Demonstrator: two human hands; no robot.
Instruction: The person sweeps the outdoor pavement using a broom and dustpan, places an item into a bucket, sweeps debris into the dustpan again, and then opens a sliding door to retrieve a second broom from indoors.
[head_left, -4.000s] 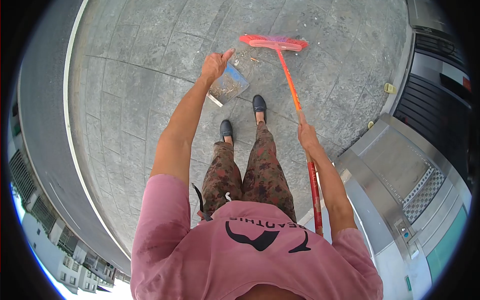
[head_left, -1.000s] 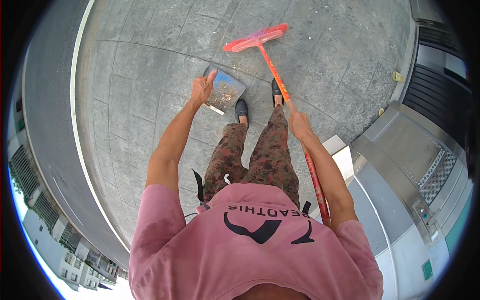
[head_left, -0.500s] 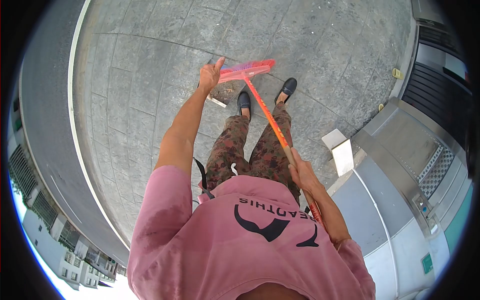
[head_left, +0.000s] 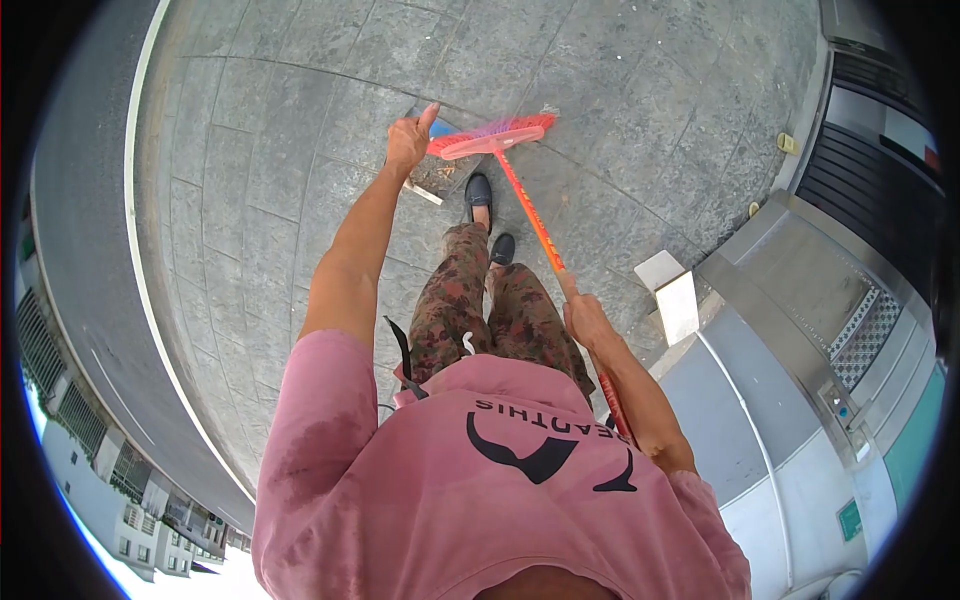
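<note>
My left hand (head_left: 408, 141) is closed on a dustpan (head_left: 434, 181), gripping a handle that the hand itself hides. Leaves and bits of litter lie in the pan, and a patch of blue shows beside my thumb. The pink broom head (head_left: 492, 138) is across the dustpan's upper part, with its red and purple bristles facing away from me. Its orange and red stick (head_left: 531, 212) slants down to my right hand (head_left: 588, 322), whose fingers are wrapped round it. The stick's lower end runs beneath my right forearm.
Grey stone paving (head_left: 330, 110) surrounds my dark shoes (head_left: 478, 190). At the left a white kerb line (head_left: 133, 180) borders the road. A white box-like object (head_left: 677, 305) stands by the wall at the right, near a pale pipe (head_left: 745, 405) and a metal step (head_left: 790, 275).
The broom head has come nearer to me and left, over the dustpan, since one second ago. My right hand has moved lower. One foot has stepped back; the other is beside the pan.
</note>
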